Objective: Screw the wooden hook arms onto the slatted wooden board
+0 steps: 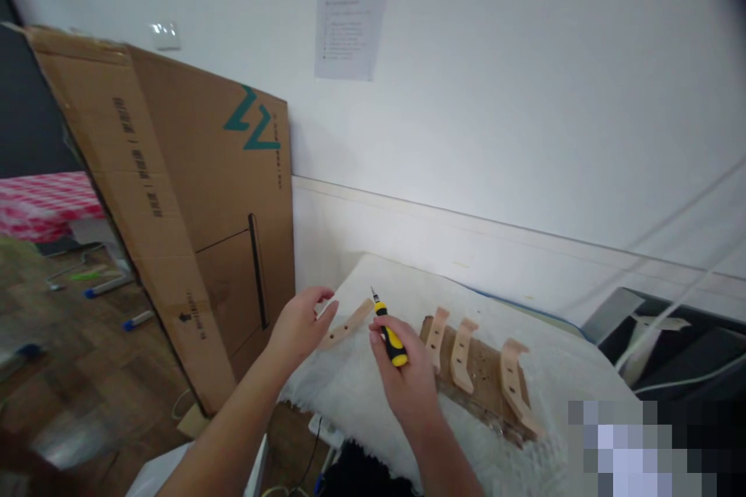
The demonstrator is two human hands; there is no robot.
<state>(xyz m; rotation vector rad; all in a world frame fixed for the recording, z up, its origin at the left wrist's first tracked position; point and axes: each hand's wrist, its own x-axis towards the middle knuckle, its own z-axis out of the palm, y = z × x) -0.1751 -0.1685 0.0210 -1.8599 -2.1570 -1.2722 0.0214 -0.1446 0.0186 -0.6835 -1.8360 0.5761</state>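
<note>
A yellow and black screwdriver (394, 348) is gripped in my right hand (408, 373), its metal tip pointing up and away from me. My left hand (304, 320) hovers at the left edge of the covered table, thumb and fingers apart, with nothing seen in it. Beside those fingers lies a loose wooden strip with dark holes (351, 321), its near end partly behind the hand. To the right of my right hand, a brown wooden board (481, 363) carries several curved wooden hooks (462, 357) with holes in them.
White fluffy cloth (402, 279) covers the table, which stands against a white wall (524, 93). A tall cardboard box (215, 171) stands close on the left. At the right are a dark panel (658, 334) and a pale cable (670, 303).
</note>
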